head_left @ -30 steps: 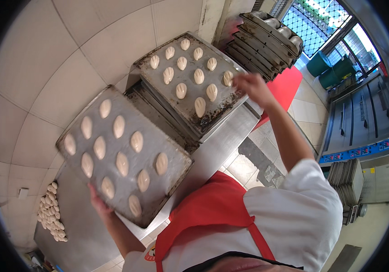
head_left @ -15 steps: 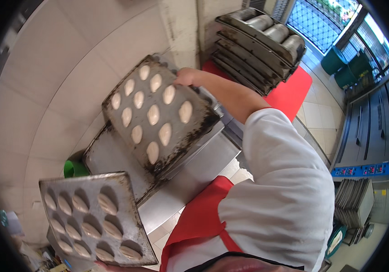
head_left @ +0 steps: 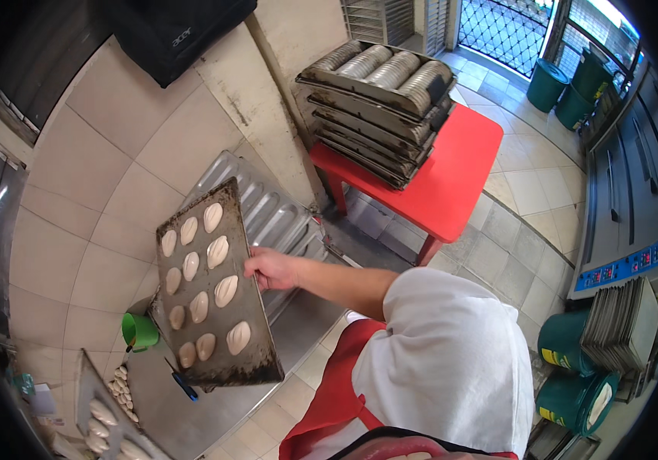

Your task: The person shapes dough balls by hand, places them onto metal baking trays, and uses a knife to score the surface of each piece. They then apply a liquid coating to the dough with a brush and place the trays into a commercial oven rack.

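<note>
My right hand point(head_left: 270, 268) is closed on the right edge of a dark, worn baking tray point(head_left: 231, 230), held tilted above a steel table point(head_left: 225, 418). Several pale oval dough pieces point(head_left: 218, 251) with scored tops lie on it in rows. At the lower left, a second baking tray point(head_left: 83, 391) is partly in view, steeply tilted, with more scored dough pieces point(head_left: 103, 412) on it. My left hand is out of view. Just below the held tray lies a blue-handled cutting tool point(head_left: 185, 387), partly hidden.
A green plastic cup point(head_left: 139, 331) and small pale pieces point(head_left: 122, 395) sit along the steel table's wall side. A ribbed metal pan point(head_left: 256, 195) lies behind the held tray. Stacked pans point(head_left: 379, 100) stand on a red table point(head_left: 459, 176). Ovens point(head_left: 631, 184) and lidded green buckets point(head_left: 578, 402) line the right.
The tray in my right hand has come off the ribbed pan and stands more steeply. The left tray has swung lower left, mostly out of the picture. The view has shifted too.
</note>
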`<state>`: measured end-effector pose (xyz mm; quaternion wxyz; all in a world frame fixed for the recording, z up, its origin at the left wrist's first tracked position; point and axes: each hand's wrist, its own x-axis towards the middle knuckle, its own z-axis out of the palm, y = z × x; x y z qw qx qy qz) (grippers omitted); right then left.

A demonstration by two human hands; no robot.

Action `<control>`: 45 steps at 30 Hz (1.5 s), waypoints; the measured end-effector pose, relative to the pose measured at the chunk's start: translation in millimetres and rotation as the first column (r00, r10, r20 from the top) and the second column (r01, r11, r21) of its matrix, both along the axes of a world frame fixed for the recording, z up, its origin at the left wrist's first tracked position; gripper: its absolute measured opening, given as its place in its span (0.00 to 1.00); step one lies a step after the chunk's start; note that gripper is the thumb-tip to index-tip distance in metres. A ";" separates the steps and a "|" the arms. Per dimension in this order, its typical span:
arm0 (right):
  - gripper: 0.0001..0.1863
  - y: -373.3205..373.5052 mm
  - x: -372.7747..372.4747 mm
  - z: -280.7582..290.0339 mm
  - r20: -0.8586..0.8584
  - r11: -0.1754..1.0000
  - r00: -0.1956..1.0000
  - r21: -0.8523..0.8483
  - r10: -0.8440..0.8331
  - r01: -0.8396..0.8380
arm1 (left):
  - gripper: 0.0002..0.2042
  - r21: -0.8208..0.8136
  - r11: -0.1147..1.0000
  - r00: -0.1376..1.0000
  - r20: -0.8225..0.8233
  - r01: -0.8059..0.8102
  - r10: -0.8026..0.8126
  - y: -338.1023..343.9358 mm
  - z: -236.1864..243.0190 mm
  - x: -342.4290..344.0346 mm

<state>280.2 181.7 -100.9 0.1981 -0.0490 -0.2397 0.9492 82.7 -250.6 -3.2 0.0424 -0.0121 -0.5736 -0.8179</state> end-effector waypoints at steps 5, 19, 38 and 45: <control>0.28 -109.2 100.1 13.1 -0.153 0.988 0.976 -0.031 -0.152 0.149 | 0.34 0.012 0.996 0.995 -0.025 0.093 -0.093 -29.2 0.5 40.2; 0.16 -298.0 483.1 61.2 -0.165 0.844 0.832 -0.014 -0.530 0.536 | 0.35 -0.172 0.966 0.955 -0.190 0.194 -0.226 -178.3 142.2 168.9; 0.34 -233.1 806.7 16.1 0.019 0.241 0.240 0.026 -0.970 0.970 | 0.28 0.618 -0.097 0.317 -0.524 0.780 -0.790 361.2 72.9 492.0; 0.27 -264.5 781.8 56.8 0.116 0.153 0.150 0.021 -0.982 0.988 | 0.31 0.690 0.203 0.530 -0.300 0.695 -0.794 353.8 98.6 497.9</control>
